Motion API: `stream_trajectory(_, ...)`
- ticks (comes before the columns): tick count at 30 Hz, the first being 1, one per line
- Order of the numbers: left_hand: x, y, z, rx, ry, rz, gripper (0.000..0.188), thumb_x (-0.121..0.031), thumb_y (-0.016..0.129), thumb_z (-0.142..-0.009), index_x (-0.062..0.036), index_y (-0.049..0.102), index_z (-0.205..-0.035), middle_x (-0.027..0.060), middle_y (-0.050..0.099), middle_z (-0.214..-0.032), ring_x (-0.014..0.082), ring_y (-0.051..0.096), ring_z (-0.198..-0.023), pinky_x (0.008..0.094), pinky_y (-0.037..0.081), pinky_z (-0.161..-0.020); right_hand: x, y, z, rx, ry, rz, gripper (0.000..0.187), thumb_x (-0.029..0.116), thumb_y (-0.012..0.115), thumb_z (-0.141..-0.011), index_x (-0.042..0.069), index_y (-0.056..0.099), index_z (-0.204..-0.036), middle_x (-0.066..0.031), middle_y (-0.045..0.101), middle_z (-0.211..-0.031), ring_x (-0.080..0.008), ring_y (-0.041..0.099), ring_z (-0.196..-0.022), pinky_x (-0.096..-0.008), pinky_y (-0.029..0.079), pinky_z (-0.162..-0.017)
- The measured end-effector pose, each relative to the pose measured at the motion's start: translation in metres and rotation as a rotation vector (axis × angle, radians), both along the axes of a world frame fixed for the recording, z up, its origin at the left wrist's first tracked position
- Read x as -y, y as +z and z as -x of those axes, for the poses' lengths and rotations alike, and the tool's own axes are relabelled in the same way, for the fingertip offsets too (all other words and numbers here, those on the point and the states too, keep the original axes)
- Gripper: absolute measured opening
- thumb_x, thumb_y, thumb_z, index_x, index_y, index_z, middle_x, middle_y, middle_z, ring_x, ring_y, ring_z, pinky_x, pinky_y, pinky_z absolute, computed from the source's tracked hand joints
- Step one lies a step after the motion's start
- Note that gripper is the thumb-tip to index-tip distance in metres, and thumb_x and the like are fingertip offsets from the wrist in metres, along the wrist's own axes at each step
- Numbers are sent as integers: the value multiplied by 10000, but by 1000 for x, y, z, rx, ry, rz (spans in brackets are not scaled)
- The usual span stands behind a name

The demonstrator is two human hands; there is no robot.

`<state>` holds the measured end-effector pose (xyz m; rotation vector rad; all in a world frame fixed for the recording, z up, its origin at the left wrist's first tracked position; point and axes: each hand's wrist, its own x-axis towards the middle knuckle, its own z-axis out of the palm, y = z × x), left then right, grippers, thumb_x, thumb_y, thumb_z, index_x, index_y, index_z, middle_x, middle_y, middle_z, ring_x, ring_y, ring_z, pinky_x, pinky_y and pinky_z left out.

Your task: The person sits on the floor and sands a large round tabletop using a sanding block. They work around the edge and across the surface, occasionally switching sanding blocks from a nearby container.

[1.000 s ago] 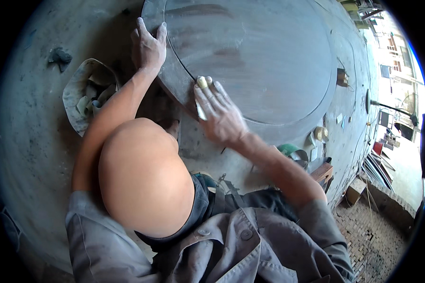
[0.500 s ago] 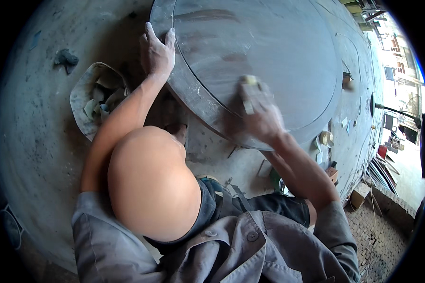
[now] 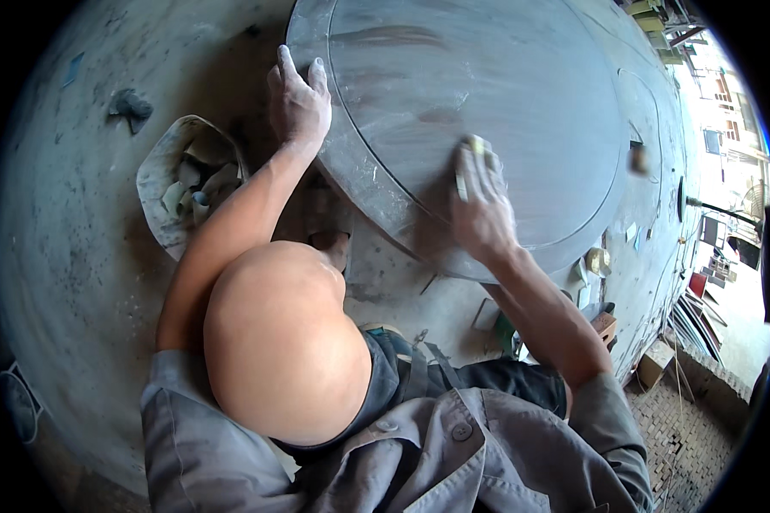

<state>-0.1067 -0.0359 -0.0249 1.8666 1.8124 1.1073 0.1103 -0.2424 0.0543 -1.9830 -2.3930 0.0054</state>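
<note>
Head view: right hand (image 3: pixel 485 203) holding pale pad (image 3: pixel 462 186), nearer middle of round grey slab (image 3: pixel 539 94); left hand (image 3: pixel 304 104) half-open at upper-left edge.

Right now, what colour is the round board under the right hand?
Round board: grey, with brownish streaks; head view.

Round grey panel (image 3: pixel 556 94): hand room across its middle, beyond the right hand (image 3: pixel 485 201)
Panel's left rim: blocked by the left hand (image 3: pixel 301 109)
Left of panel: scrap-filled bag (image 3: pixel 154 177)
Panel's near side: bent knee (image 3: pixel 287 333) obstructs
</note>
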Motion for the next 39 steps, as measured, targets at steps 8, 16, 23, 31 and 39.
stream_trajectory(8, -3, 1, -1, 5, -12, -19, 649, -399, 569, -997, 33, 412, -1455, 253, 562, -1265, 398, 582, -1142, 443, 505, -941, -29, -5, 22, -36, 235, 159, 633, 157, 526, -896, -118, 404, -1453, -282, 349, -1561, -423, 292, -1480, -506, 196, -1244)
stream_trajectory(16, -4, -2, -7, 36, -24, -26, 631, -383, 557, -1008, 24, 404, -1466, 252, 553, -1281, 399, 575, -1153, 444, 502, -949, -52, -22, 91, -282, 153, 54, 642, 145, 524, -875, -130, 397, -1441, -314, 368, -1530, -452, 298, -1466, -491, 187, -1249)
stream_trajectory(23, -2, 9, -7, 70, -27, -6, 624, -368, 548, -1016, 29, 392, -1472, 264, 536, -1327, 405, 547, -1205, 453, 469, -1002, -21, -12, -32, -59, -109, -48, 594, 68, 502, -876, -114, 419, -1435, -319, 339, -1550, -445, 288, -1477, -508, 160, -1251)
stream_trajectory(31, -4, -3, 5, 126, -30, -6, 597, -360, 557, -1017, 19, 426, -1458, 271, 541, -1353, 406, 529, -1254, 453, 438, -1053, -69, -19, 46, -175, 333, 59, 639, 173, 547, -864, -119, 436, -1422, -322, 358, -1536, -401, 319, -1474, -509, 192, -1246)
stream_trajectory(39, -1, 3, -5, 278, -57, 16, 566, -290, 586, -1013, 32, 432, -1452, 275, 529, -1395, 405, 527, -1280, 451, 419, -1086, -85, -19, 92, -122, 104, 54, 641, 202, 516, -931, -109, 369, -1472, -316, 337, -1552, -418, 276, -1487, -446, 170, -1257)
